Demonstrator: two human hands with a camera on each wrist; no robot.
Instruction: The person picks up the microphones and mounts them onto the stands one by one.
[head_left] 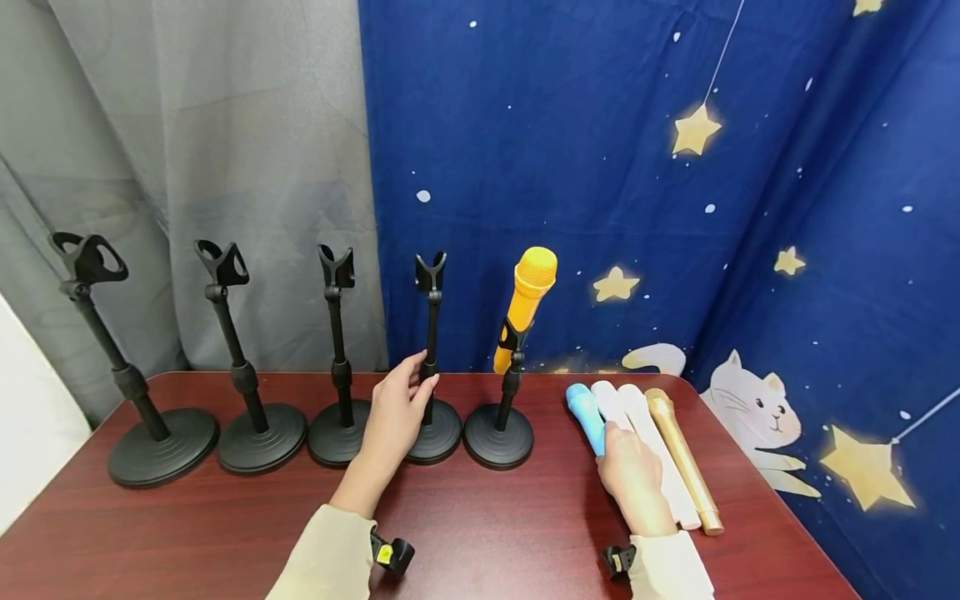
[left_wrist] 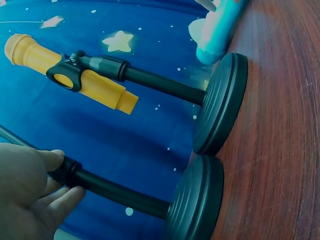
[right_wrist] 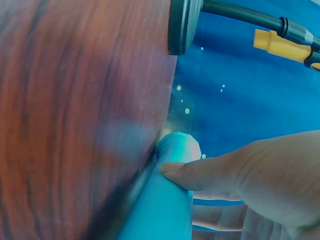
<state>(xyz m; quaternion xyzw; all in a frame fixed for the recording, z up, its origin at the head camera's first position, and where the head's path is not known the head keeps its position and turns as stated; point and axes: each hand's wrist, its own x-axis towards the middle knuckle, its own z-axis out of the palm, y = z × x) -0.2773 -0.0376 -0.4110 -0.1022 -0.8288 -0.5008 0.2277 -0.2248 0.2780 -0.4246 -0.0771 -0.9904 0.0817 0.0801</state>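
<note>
My left hand (head_left: pixel 393 417) pinches the black pole of a microphone stand (head_left: pixel 433 312) whose clip at the top holds nothing. In the left wrist view the thumb and fingers (left_wrist: pixel 57 202) close round the pole's collar. At the right, my right hand (head_left: pixel 633 471) grips a blue microphone (head_left: pixel 583 406) lying on the table. The right wrist view shows the thumb on top of the blue microphone (right_wrist: pixel 160 205), with the other fingers partly hidden behind it. A yellow microphone (head_left: pixel 527 287) sits tilted in the clip of the adjacent stand (head_left: pixel 498 442).
Several black stands with bare clips, such as the far-left one (head_left: pixel 163 446), form a row along the table (head_left: pixel 465 533). Two white microphones (head_left: pixel 663 458) and a gold one (head_left: pixel 686 462) lie beside the blue one. Grey and blue curtains (head_left: pixel 465 142) hang behind.
</note>
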